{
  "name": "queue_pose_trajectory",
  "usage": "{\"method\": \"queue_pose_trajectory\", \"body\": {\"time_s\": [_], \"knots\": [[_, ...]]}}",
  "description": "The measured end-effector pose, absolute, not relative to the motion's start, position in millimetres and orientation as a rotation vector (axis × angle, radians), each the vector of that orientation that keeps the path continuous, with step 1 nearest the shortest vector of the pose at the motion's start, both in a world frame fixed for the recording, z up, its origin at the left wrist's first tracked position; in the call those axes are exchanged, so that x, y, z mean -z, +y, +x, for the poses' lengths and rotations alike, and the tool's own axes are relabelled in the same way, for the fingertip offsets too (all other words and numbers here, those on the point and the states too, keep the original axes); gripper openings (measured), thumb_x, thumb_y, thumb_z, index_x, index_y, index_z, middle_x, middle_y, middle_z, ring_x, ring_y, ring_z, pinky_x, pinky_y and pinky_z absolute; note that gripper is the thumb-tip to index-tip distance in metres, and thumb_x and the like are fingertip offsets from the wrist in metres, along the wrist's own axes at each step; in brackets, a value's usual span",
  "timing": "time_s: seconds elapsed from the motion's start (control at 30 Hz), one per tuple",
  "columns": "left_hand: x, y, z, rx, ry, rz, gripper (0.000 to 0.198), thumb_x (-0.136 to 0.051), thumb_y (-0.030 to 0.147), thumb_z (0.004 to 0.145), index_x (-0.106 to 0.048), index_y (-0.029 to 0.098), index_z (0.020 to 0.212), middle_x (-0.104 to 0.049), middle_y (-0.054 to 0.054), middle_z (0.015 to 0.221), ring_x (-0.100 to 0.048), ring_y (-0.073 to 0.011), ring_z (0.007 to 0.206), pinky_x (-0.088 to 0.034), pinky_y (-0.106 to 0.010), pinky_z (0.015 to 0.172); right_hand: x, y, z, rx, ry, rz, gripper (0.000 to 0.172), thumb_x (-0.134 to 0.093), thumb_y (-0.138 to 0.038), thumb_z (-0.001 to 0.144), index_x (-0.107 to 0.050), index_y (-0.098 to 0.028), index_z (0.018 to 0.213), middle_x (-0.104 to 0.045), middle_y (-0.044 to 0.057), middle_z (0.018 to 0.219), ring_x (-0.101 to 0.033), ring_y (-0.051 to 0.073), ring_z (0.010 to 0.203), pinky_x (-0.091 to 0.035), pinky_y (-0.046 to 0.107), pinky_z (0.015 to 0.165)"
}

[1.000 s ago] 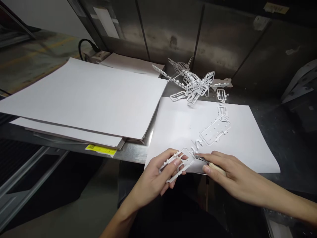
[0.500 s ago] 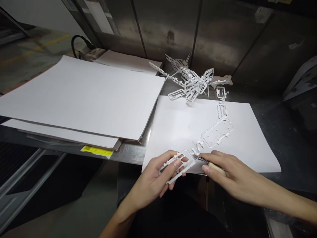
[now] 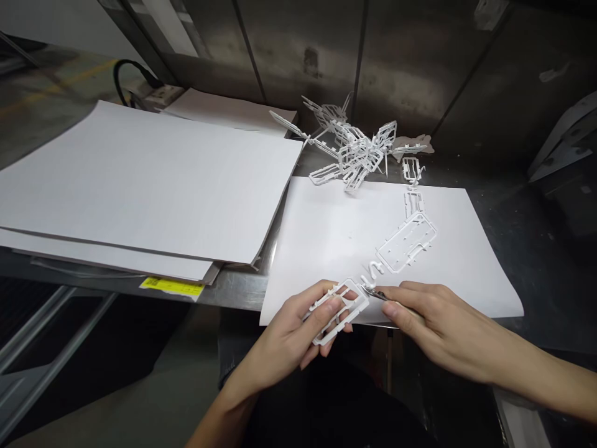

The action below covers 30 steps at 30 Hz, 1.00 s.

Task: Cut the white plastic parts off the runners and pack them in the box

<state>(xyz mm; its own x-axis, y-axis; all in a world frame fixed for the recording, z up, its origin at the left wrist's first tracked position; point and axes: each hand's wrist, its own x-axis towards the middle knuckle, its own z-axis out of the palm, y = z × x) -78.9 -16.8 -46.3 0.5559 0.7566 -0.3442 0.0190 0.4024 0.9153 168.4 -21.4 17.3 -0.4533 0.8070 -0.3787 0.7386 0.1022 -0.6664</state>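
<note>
My left hand [image 3: 303, 330] is closed on a white plastic frame [image 3: 353, 309], thumb on top and fingers underneath. In my right hand [image 3: 433, 317] is a pair of nippers [image 3: 377, 294]; their metal jaws touch the frame's upper right corner, beside a small curled white plastic piece [image 3: 372, 271]. The nippers' handles are mostly hidden by my fingers. Just beyond lies a larger white plastic panel [image 3: 407, 241] with rounded corners, flat on a white sheet [image 3: 321, 230]. Whether the curled piece joins the frame to the panel, I cannot tell.
Behind the sheet is a tangled heap of white plastic frames [image 3: 359, 152], with a small frame [image 3: 411, 168] to its right. A stack of large white sheets [image 3: 153, 180] covers the left of the metal bench, a yellow label [image 3: 172, 287] at its edge. A metal wall stands behind.
My right fingers have closed further round the nippers, covering more of the handles. The jaws stay at the frame's corner. The whole view has shifted slightly.
</note>
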Motion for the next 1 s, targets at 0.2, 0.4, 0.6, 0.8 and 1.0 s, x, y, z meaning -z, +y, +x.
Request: {"method": "queue_pose_trajectory", "body": {"time_s": [0.2,0.4,0.6,0.8,1.0], "knots": [[50,-15,-75,-0.560,0.865,1.074,0.045,-0.048,0.056,0.105,-0.062,0.020,0.127,-0.069,-0.004,0.086,-0.048,-0.0063,0.050,-0.035,-0.015,0.039,-12,-22,169,-1.187,-2.258,-1.630,0.044,-0.034,-0.050,0.112,-0.060,-0.023,0.089,-0.064,-0.001,0.078,-0.054,0.015,0.068,-0.037,0.033,0.066],[54,-12,-69,-0.566,0.847,1.085,0.044,-0.049,0.055,0.104,-0.062,0.018,0.124,-0.065,-0.003,0.084,-0.054,-0.0094,0.055,-0.041,-0.018,0.043,-1,-26,171,-1.075,-2.248,-1.626,0.050,-0.034,-0.050,0.112,-0.057,-0.021,0.078,-0.055,-0.002,0.067,-0.046,0.012,0.058,-0.032,0.031,0.060],[56,-12,-77,-0.653,1.037,1.163,0.044,-0.053,0.059,0.101,-0.066,0.019,0.110,-0.070,-0.006,0.092,-0.067,-0.0170,0.075,-0.052,-0.023,0.059,18,-28,210,-0.592,-2.452,-1.755,0.046,-0.033,-0.052,0.111,-0.068,-0.021,0.116,-0.065,0.006,0.089,-0.060,0.019,0.074,-0.044,0.034,0.068],[70,-2,-88,-0.734,1.607,1.572,0.042,-0.052,0.061,0.099,-0.068,0.023,0.099,-0.071,-0.005,0.095,-0.066,-0.0226,0.085,-0.047,-0.030,0.068,46,-13,249,0.035,-2.540,-1.775,0.056,-0.060,-0.058,0.100,-0.053,-0.027,0.147,-0.056,0.017,0.139,-0.050,0.040,0.137,-0.027,0.076,0.116],[80,25,-98,-0.697,1.801,2.113,0.062,-0.042,0.069,0.097,-0.068,0.015,0.116,-0.069,-0.018,0.113,-0.059,-0.0417,0.110,-0.048,-0.053,0.095,57,37,209,-0.109,-2.311,-1.595,0.043,-0.063,-0.026,0.101,-0.057,-0.017,0.143,-0.057,0.022,0.147,-0.056,0.036,0.137,-0.048,0.059,0.110]]}}
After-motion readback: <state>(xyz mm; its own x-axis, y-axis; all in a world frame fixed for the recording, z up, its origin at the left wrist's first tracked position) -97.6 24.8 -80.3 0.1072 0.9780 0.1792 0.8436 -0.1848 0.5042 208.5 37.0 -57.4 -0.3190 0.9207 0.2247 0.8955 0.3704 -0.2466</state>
